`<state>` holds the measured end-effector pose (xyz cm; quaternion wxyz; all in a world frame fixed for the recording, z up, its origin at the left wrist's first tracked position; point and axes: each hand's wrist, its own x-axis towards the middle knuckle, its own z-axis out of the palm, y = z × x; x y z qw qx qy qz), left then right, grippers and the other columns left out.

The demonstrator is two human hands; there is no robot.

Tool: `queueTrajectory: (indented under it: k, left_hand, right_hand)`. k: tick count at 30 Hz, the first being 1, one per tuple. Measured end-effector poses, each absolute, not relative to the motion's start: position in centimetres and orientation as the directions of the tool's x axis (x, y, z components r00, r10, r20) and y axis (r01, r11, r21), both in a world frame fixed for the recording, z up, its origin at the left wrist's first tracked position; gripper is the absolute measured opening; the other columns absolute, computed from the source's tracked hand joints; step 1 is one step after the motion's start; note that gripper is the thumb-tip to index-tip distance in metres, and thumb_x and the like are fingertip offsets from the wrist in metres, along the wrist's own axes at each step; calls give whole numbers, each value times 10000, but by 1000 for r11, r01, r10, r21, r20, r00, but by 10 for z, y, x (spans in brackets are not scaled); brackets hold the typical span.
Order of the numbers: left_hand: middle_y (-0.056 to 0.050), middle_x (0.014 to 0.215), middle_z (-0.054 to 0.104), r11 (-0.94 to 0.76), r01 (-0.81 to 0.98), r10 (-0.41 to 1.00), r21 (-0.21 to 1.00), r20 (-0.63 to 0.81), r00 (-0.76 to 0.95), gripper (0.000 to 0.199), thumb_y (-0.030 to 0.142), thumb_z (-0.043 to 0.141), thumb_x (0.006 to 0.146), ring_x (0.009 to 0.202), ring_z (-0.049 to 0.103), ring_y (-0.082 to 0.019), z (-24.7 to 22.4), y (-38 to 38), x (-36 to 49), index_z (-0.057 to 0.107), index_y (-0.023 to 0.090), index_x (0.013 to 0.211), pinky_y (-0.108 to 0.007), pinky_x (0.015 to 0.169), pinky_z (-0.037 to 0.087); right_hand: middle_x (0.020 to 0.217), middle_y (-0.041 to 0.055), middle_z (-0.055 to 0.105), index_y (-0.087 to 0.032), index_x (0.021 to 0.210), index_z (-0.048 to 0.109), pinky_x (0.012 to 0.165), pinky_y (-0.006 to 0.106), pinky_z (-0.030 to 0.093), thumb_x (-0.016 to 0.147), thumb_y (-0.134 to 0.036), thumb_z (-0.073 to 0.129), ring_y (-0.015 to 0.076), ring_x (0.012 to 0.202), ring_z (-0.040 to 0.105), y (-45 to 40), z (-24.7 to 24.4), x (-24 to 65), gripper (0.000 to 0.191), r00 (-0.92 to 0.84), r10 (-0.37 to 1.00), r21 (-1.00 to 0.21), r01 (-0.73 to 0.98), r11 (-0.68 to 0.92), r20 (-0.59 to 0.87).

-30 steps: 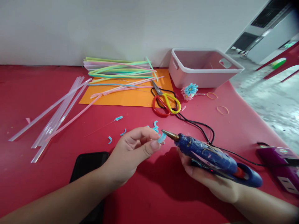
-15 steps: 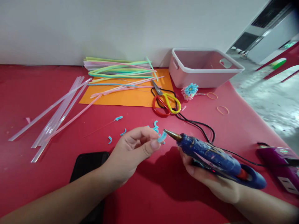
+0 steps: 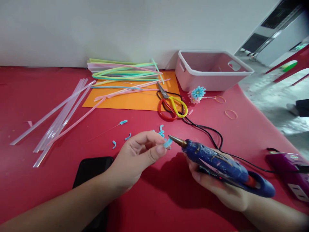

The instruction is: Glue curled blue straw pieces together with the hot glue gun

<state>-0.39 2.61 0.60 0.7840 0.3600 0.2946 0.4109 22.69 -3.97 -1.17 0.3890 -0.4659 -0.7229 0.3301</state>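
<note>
Between thumb and fingertips, my left hand (image 3: 137, 158) pinches a short curved piece of blue pipe cleaner (image 3: 167, 143). My right hand (image 3: 214, 187) is wrapped round a blue hot glue gun (image 3: 217, 164), its metal nozzle pointing left. The nozzle tip is at the upper end of the blue piece; whether they touch I cannot tell. Behind my left fingers lie more blue pipe cleaner pieces (image 3: 161, 130), partly hidden. Farther left is a thin wire with a fuzzy blue tip (image 3: 123, 122), with two small loose bits near it.
Red-and-yellow-handled scissors (image 3: 172, 104) lie on an orange sheet (image 3: 120, 103) with pipe cleaners (image 3: 125, 72). A pink bin (image 3: 205, 82) stands behind a blue flower (image 3: 198, 92). Clear glue sticks (image 3: 60, 119) lie left, a black phone (image 3: 91, 169) under my left forearm, a purple power strip (image 3: 285, 167) right.
The nozzle tip has shifted very slightly left and down along the blue piece. Both hands keep their grip. A dark shape has come into view at the far right, over the floor.
</note>
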Motion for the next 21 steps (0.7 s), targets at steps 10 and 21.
queueTrajectory:
  k: [10,21]
  left_hand:
    - [58,765,684,415,-452,855,790,-169,490,95,260,878,771,625,539,-28,5,27,-5,785,263,753,-153,583,390]
    - [58,780,677,408,-446,861,797,-174,478,112,280,881,767,621,526,-32,6,27,-5,771,260,755,-169,584,385]
  right_hand:
    - [738,-11,680,-246,930,605,597,253,543,847,-109,628,150,600,656,-37,-11,225,162,-257,919,-829,408,383,298]
    - [675,-26,617,-270,879,575,476,245,465,862,-132,624,141,543,604,-35,2,223,148,-292,930,-849,410,333,224]
